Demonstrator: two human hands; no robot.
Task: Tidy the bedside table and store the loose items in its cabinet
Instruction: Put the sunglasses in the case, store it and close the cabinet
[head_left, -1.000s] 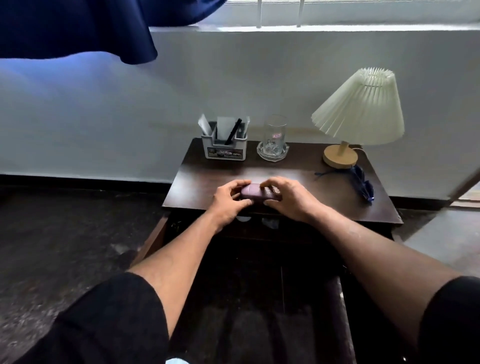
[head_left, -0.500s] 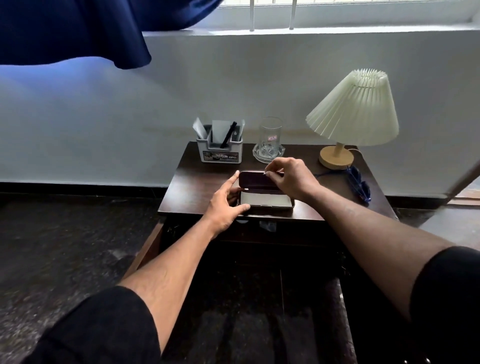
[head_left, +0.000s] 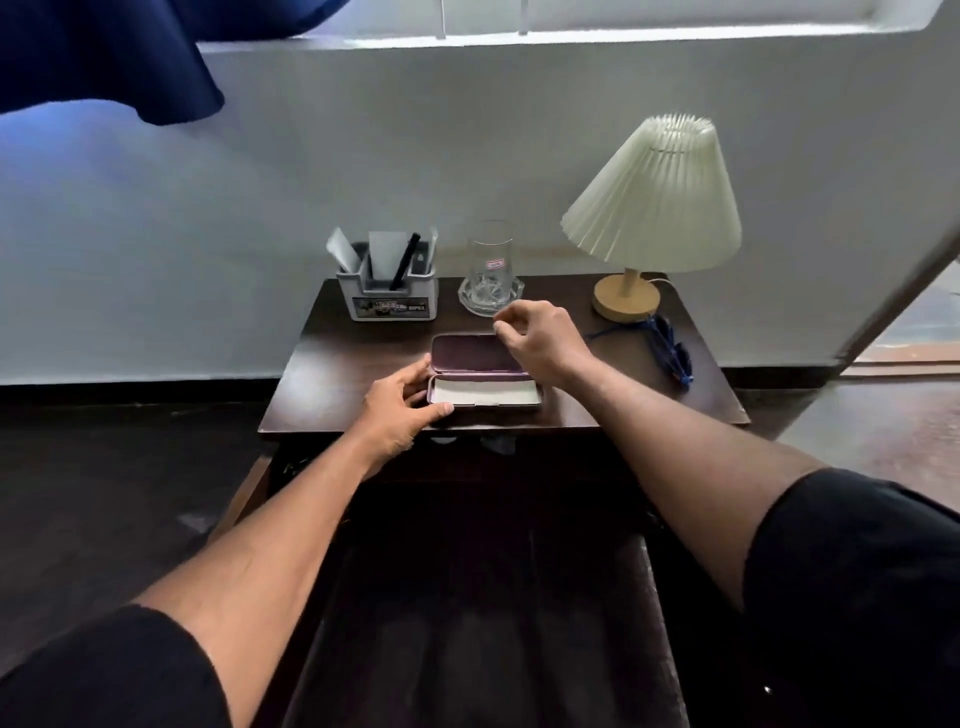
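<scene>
A purple glasses case (head_left: 483, 382) lies open near the front edge of the dark wooden bedside table (head_left: 332, 374), showing a pale lining. Its lid (head_left: 467, 353) is swung back. My left hand (head_left: 400, 405) grips the case's left end, thumb along the front. My right hand (head_left: 540, 338) is curled at the lid's far right edge, fingertips pinching it. Blue glasses (head_left: 670, 353) lie at the right of the table beside the lamp base, apart from both hands.
At the back stand a grey organiser (head_left: 387, 296) with a pen and cards, a glass mug on a glass dish (head_left: 491, 280), and a pleated lamp (head_left: 652, 208). Below the top, the cabinet door (head_left: 241, 499) hangs open to the left over a dark interior.
The case was shut between both hands a second ago. My right hand lifted the lid and swung it back; my left hand stayed on the case's left end.
</scene>
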